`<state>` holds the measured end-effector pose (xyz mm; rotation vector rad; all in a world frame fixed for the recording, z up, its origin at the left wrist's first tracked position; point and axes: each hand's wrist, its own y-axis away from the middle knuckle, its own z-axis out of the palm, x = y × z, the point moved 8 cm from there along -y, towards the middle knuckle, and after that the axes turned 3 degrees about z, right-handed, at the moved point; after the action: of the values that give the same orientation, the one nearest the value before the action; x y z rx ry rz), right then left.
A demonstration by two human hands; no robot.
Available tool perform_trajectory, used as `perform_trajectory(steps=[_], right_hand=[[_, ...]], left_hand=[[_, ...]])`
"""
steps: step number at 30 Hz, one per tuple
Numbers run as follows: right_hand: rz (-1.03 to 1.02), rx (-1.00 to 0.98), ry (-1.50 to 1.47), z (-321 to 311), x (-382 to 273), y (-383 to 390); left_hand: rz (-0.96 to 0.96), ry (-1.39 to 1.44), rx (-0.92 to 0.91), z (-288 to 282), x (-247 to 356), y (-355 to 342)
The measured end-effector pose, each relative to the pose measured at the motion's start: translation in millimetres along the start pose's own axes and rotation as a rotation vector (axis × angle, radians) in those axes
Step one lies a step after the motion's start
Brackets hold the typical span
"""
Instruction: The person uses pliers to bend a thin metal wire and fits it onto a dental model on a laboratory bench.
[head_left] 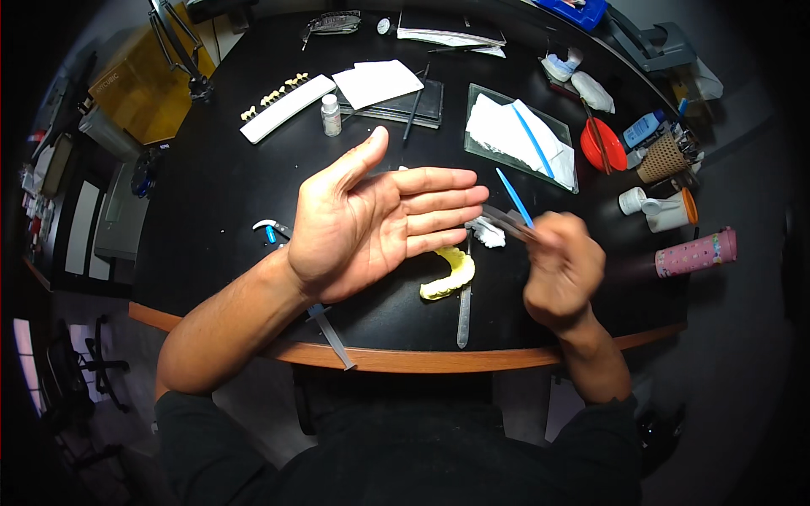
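Note:
My left hand [354, 223] is open above the table, thumb raised and fingers stretched toward the right. My right hand [564, 266] is closed round a blurred, thin, flat tool [508, 223], whose far end reaches the left fingertips; its kind is unclear. A blue stick [515, 197] rises beside the right fingers; I cannot tell whether it is held. Below the left fingers lies a yellow dental arch model [456, 277], partly hidden by them. A metal spatula [464, 316] lies beside it, and white crumpled material [488, 232] sits behind the tool.
A syringe [333, 339] overhangs the wooden front edge [422, 361]. Farther back are a small bottle [331, 116], a tooth shade guide [287, 110] and a glass plate [477, 152] with paper. A red bowl [601, 145], woven holder [660, 160] and pink flask [696, 252] stand right.

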<state>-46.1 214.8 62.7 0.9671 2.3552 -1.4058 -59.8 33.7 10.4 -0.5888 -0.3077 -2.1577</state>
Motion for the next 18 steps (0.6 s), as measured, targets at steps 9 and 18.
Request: perform_trajectory(steps=[9, 18], right_hand=[[0.104, -0.271, 0.095, 26.8, 15.0, -0.4], [0.088, -0.182, 0.042, 18.5, 8.7, -1.5]], left_hand=[[0.027, 0.02, -0.069, 8.4, 2.6, 0.7], [0.083, 0.002, -0.049, 6.1, 7.0, 2.4]])
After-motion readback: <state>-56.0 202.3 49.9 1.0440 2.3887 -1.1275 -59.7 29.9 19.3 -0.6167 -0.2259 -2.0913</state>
